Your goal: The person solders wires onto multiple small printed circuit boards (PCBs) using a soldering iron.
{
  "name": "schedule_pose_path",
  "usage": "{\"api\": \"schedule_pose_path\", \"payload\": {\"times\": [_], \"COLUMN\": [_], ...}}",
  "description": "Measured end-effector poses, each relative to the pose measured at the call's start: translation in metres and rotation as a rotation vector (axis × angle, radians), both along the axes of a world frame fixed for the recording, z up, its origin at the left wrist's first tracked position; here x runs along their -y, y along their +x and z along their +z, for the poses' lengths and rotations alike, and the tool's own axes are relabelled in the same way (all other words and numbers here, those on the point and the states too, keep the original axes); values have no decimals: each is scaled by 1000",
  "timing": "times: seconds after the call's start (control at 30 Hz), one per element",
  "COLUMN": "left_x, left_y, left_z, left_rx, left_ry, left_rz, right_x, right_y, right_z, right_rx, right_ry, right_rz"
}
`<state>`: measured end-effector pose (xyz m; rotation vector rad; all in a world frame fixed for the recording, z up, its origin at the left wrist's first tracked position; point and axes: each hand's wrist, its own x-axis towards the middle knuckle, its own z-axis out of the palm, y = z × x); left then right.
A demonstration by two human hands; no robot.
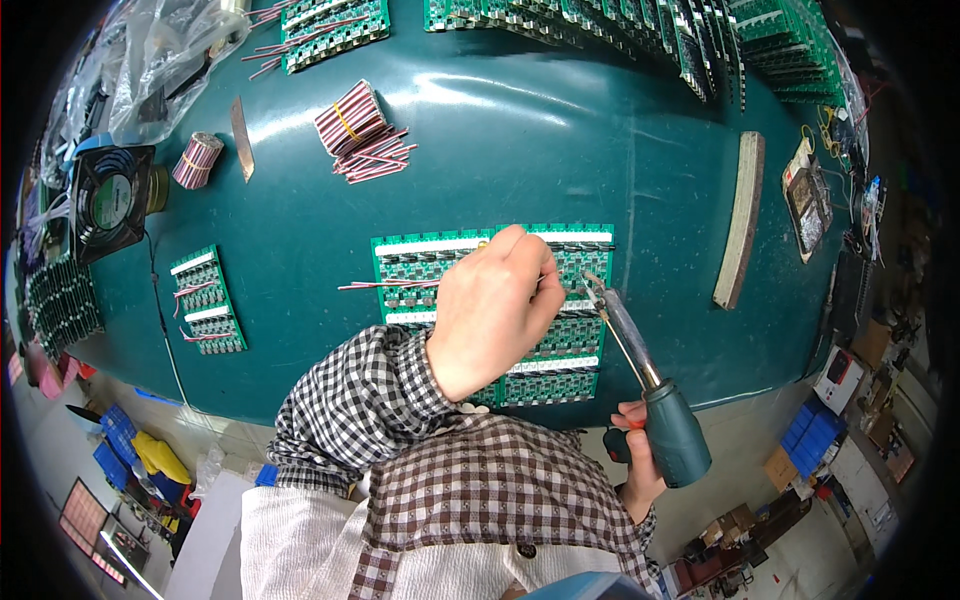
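This looks like an electronics assembly workshop. A large workbench with a smooth dark green top [560, 150] carries a panel of green circuit boards with white strips [560, 340], a soldering iron with a dark green handle and metal barrel [674, 430] above it, and banded bundles of thin red-and-white wires [352, 117]. More green boards stand in close rows [600, 25] along the far edge. A square black fan [110, 203] sits at left; blue plastic bins [812, 432] and brown cardboard boxes [782, 470] lie beyond the bench.

Both hands [490, 315] [643, 478] curled, left farther forward
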<state>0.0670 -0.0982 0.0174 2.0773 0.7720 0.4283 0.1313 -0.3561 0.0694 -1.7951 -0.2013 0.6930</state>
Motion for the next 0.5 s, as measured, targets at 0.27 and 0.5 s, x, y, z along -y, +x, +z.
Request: {"api": "schedule_pose_path", "payload": {"times": [0.27,0.5], "left_x": [0,1], "left_y": [0,0], "left_z": [-1,-2], "left_rx": [12,13], "left_ry": [0,1], "left_rz": [6,19], "right_x": [-5,-6], "right_y": [1,0], "right_z": [-2,-4], "right_rx": [71,83], "right_ry": [-33,-38], "right_rz": [43,52]}}
